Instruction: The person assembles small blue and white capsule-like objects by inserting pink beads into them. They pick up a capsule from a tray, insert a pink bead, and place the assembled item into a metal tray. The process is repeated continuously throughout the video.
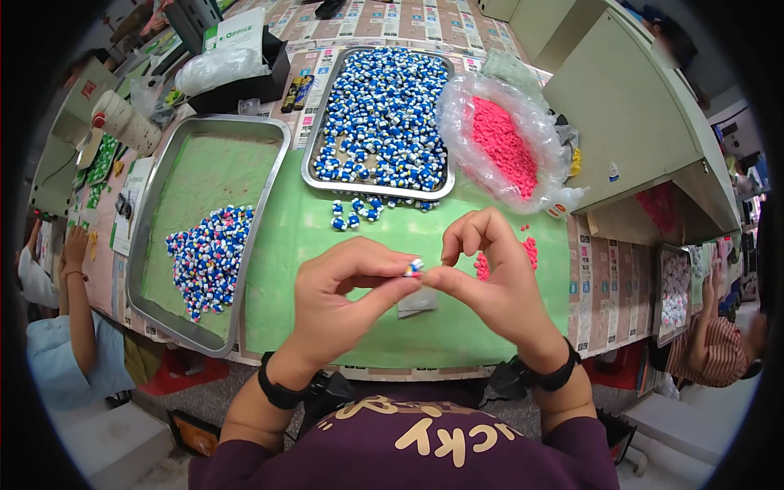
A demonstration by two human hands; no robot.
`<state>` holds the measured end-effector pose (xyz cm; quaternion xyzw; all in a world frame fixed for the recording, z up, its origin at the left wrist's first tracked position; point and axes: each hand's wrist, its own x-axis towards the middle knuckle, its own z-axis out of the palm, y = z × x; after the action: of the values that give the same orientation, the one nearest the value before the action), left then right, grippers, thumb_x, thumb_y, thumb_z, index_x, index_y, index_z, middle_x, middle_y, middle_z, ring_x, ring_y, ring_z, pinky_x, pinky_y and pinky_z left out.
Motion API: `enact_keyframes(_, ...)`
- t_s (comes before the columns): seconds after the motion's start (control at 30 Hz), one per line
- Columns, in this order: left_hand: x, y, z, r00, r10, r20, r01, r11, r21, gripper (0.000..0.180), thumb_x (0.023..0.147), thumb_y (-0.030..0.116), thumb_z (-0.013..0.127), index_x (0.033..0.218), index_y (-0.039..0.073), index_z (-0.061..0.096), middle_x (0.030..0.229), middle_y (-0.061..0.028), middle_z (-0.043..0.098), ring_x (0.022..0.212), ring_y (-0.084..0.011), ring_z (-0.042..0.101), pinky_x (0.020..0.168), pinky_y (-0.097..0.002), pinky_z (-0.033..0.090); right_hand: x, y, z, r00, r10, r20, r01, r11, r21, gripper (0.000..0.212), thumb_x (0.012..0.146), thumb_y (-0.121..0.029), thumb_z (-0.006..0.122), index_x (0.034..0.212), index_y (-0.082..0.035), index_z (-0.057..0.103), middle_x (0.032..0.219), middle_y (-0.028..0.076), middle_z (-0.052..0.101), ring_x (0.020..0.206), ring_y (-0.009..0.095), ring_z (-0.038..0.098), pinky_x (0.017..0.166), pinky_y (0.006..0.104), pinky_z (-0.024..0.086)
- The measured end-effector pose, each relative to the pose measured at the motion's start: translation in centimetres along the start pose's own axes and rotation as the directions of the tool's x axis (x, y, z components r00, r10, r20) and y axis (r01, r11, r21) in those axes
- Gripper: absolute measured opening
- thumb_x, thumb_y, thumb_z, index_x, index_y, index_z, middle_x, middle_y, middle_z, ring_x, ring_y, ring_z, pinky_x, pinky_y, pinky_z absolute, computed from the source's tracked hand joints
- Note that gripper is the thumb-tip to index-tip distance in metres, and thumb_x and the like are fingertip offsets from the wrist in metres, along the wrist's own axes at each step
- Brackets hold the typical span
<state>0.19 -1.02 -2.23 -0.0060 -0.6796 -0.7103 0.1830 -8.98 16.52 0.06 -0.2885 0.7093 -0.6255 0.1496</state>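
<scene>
My left hand (339,290) pinches a small blue-and-white piece (415,266) between thumb and forefinger, above the green mat (376,331). My right hand (510,298) has its thumb tip at the piece, with the forefinger bent and raised apart from the thumb. Below the fingertips lies a small greyish square (418,302). A little heap of tiny pink parts (531,251) shows partly behind my right hand. Several loose blue-and-white pieces (353,219) lie on the mat beyond my left hand.
A metal tray (307,167) full of blue-and-white pieces stands ahead. Left of it, another metal tray (280,155) holds pieces with pink on them. A clear plastic bag (457,110) of pink parts sits at the far right, beside a grey-green cabinet (629,106). People work on both sides.
</scene>
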Motion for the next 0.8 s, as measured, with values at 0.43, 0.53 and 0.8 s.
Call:
enact_keyframes(0.43, -3.0, 1.9, -18.0, 0.773, 0.101, -0.626, 0.542, 0.407, 0.735, 0.016, 0.086, 0.004, 0.069, 0.101, 0.0, 0.064, 0.087, -0.0033, 0.06, 0.064, -0.0076, 0.051, 0.059, -0.0226, 0.043, -2.2, 3.4, -6.5, 0.946, 0.07, 0.317, 0.176, 0.709, -0.683, 0.015, 0.078, 0.002, 0.061, 0.082, -0.008, 0.052, 0.078, 0.006, 0.059, 0.079, 0.026, 0.058, 0.08, 0.0386, 0.038)
enact_keyframes(0.53, -2.2, 1.6, -16.6, 0.804, 0.227, -0.55, 0.485, 0.284, 0.827, 0.019, 0.086, 0.008, 0.069, 0.105, 0.004, 0.067, 0.083, -0.0017, 0.059, 0.061, -0.0057, 0.044, 0.054, -0.0229, 0.038, -2.5, 3.7, -5.9, 0.937, 0.038, 0.347, 0.239, 0.657, -0.715, 0.013, 0.08, 0.002, 0.058, 0.083, -0.009, 0.052, 0.078, 0.005, 0.057, 0.081, 0.026, 0.057, 0.081, 0.0389, 0.038)
enact_keyframes(0.8, 3.3, -0.9, -5.8, 0.999, -0.003, -0.039, 0.031, 0.646, 0.763, 0.017, 0.083, 0.008, 0.069, 0.099, 0.003, 0.065, 0.096, -0.0098, 0.064, 0.069, -0.0213, 0.057, 0.063, -0.0317, 0.046, -2.4, 4.0, -5.1, 0.912, 0.034, 0.41, 0.34, 0.498, -0.798, 0.01, 0.081, 0.0, 0.055, 0.084, -0.009, 0.052, 0.079, 0.006, 0.055, 0.083, 0.025, 0.056, 0.083, 0.0398, 0.037)
